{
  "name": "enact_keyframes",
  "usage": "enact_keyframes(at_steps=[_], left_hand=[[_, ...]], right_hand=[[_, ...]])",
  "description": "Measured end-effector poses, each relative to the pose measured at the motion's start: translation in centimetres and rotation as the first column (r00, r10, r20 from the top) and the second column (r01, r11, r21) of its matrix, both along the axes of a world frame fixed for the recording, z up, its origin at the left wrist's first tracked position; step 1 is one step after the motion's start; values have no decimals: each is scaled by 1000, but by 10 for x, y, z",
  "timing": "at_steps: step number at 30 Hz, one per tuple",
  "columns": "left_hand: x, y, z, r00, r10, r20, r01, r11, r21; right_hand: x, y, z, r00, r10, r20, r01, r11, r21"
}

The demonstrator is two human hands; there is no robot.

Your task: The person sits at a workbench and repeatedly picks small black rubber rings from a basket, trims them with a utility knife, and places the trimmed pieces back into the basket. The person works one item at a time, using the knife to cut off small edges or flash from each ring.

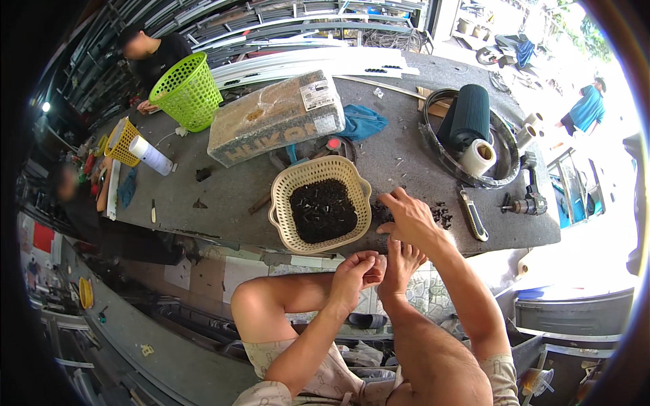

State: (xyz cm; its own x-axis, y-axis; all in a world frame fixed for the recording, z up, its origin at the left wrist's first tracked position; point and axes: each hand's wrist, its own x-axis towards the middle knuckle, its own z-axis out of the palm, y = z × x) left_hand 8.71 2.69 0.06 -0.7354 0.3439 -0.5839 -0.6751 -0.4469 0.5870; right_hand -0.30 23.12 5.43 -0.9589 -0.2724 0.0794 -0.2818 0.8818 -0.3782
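A cream plastic basket (282, 181) with perforated sides stands near the table's front edge, holding a heap of small black pieces (323, 211). To its right, my right hand (413, 220) reaches down over more loose black pieces (443, 215) on the tabletop. Its thumb and forefinger are apart, and no held piece shows between them. My left hand (355, 276) is closed in a pinch just below the table edge, beside my raised foot. Whatever its fingertips hold is hidden or too small to name.
A utility knife (474, 215) and a cordless drill (528, 196) lie on the right of the grey table (399, 152). Behind the basket sits a long cardboard box (271, 122). Farther left are a green basket (189, 91) and two people. A black coil (433, 145) surrounds rolls.
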Motion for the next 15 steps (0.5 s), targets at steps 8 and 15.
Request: enact_keyframes(at_steps=[8,15], left_hand=[[9,-9,-6,997,-72,-40,69,995,-67],[12,-13,-10,997,-54,-49,52,998,-48]], right_hand=[[-23,-22,-8,996,58,69,-63,996,70],[-23,-8,-14,994,35,100,-35,999,2]])
